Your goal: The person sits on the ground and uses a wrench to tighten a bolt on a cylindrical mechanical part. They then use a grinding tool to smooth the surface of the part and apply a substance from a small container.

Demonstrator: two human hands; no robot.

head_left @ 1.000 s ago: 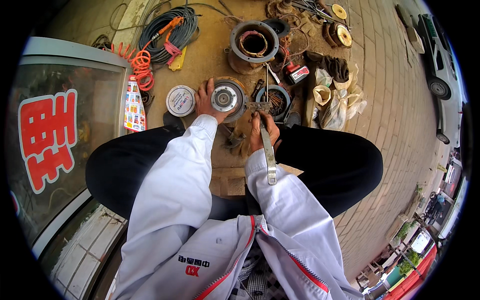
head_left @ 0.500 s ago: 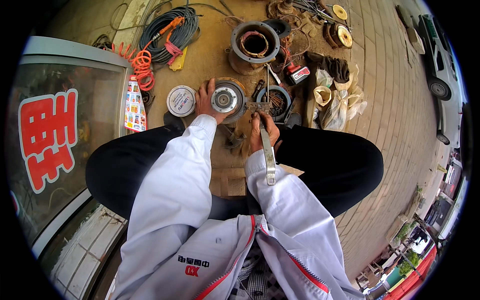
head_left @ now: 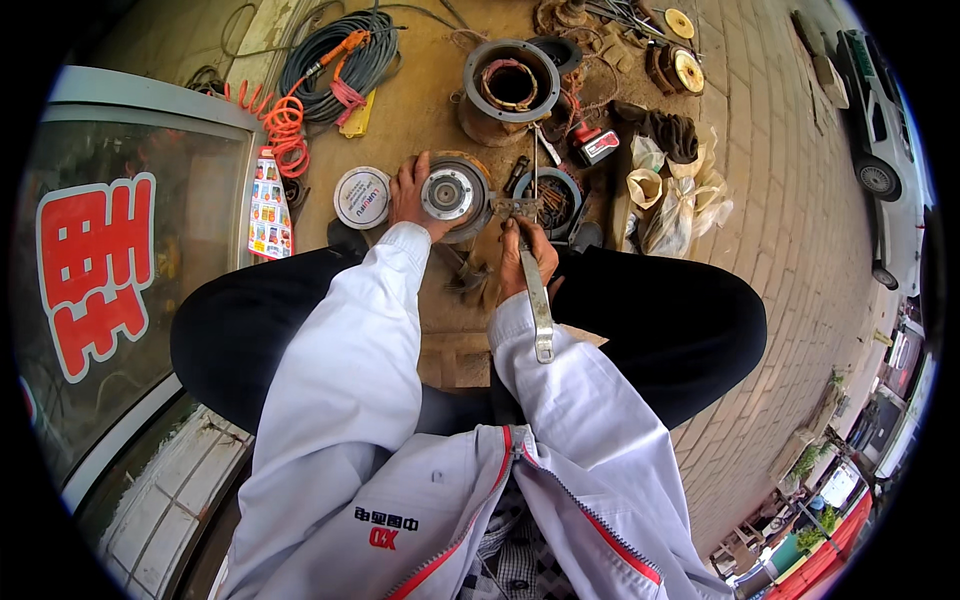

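My left hand [head_left: 408,195] curls round the left side of a round metal part [head_left: 452,194], like a motor end cover, with a shiny stepped hub at its centre. In my right hand [head_left: 532,258] is a metal tool with a long flat handle [head_left: 541,325], whose slotted end points back along my forearm. Its crosswise head [head_left: 516,208] reaches to the right edge of the round part; whether they touch I cannot tell. A thin rod rises from that head. Just beyond it lies a dark bowl of small rusty pieces [head_left: 554,203].
A round white-lidded tin [head_left: 361,198] stands left of my left hand. Further off are a hollow motor housing [head_left: 510,92], a coiled dark hose [head_left: 335,65], a red cordless tool [head_left: 596,143] and plastic bags [head_left: 675,210]. A glass door [head_left: 140,250] borders the left.
Almost nothing has moved. Both hands keep the same hold, and the tool's handle has shifted only very slightly.
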